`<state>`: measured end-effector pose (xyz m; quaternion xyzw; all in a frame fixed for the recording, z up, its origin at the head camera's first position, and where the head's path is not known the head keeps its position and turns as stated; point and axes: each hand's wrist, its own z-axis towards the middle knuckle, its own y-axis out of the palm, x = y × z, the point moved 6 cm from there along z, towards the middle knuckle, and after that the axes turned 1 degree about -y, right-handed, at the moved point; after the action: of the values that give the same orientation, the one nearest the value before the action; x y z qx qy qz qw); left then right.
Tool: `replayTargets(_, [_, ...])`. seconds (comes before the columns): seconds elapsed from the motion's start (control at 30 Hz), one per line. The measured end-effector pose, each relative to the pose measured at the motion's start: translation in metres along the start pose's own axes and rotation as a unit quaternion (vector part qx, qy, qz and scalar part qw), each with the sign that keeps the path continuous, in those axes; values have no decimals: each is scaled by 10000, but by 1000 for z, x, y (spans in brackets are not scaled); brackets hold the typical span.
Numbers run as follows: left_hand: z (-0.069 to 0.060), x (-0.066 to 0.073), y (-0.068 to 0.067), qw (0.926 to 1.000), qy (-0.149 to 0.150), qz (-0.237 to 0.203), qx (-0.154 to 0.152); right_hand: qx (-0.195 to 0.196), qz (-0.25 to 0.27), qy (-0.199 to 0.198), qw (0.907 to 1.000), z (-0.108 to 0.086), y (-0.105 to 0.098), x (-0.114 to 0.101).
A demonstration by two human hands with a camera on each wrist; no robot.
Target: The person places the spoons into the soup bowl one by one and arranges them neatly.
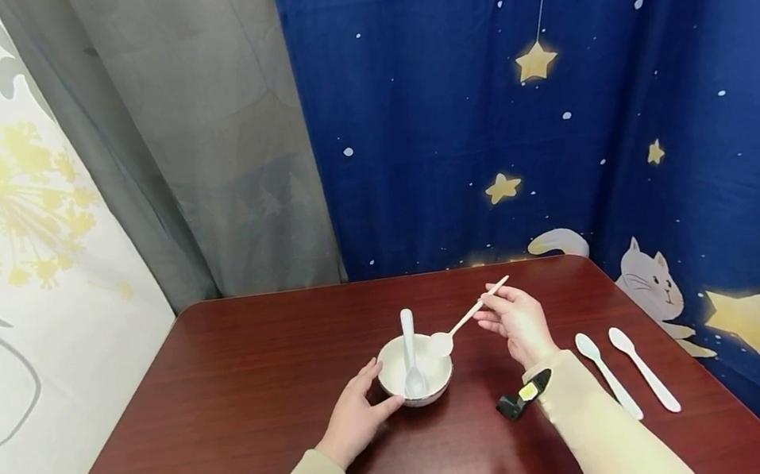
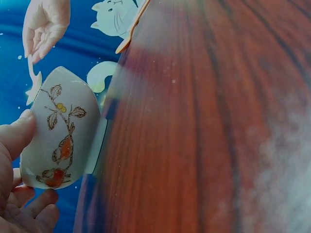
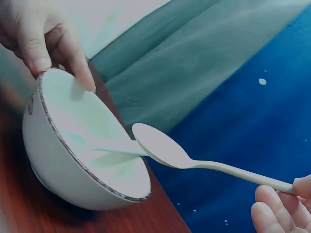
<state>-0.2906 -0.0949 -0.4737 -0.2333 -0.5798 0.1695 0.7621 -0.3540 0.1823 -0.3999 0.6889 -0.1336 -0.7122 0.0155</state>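
Observation:
A white bowl (image 1: 431, 373) stands on the table, its outside painted with brown twigs, leaves and orange fruit or birds in the left wrist view. My left hand (image 1: 356, 416) holds it by the near left side, thumb and fingers on the rim and wall. Inside leans a pale spoon (image 1: 408, 337), bowl end down, its handle rising past the far rim. Between thumb and fingers, my right hand (image 1: 525, 325) pinches the handle of a cream spoon (image 3: 163, 146). That spoon's head is at the bowl's right rim in the head view; whether they touch I cannot tell.
Two more spoons, a pale greenish one (image 1: 609, 376) and a white one (image 1: 644, 370), lie side by side right of my right forearm. They rest on the dark red wooden table (image 1: 229, 401). Curtains (image 1: 425, 143) hang behind its far edge.

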Motion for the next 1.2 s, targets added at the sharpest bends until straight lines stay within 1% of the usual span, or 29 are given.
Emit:
replayTargets(0.17, [1,-1,0,10000,57,58,13,-237,-145,169,9995,3,12,8])
replayTargets(0.4, [1,-1,0,9999,86,77,27,-556,-395,265,9973,5,27,18])
replayTargets(0.53, [1,-1,-1,9999,113,66,25,-669,-496,354,9959,7,33,25])
replayTargets(0.8, [2,-2,1,9999,140,48,46,-894,-685,411,9928,12,42,35])
replayTargets(1.0, [2,-2,1,9998,150,86,72,-1158,-1010,426,9872,17,50,41])
replayTargets(1.2, [2,-2,1,9998,154,89,74,-1357,-1444,512,9788,23,57,46])
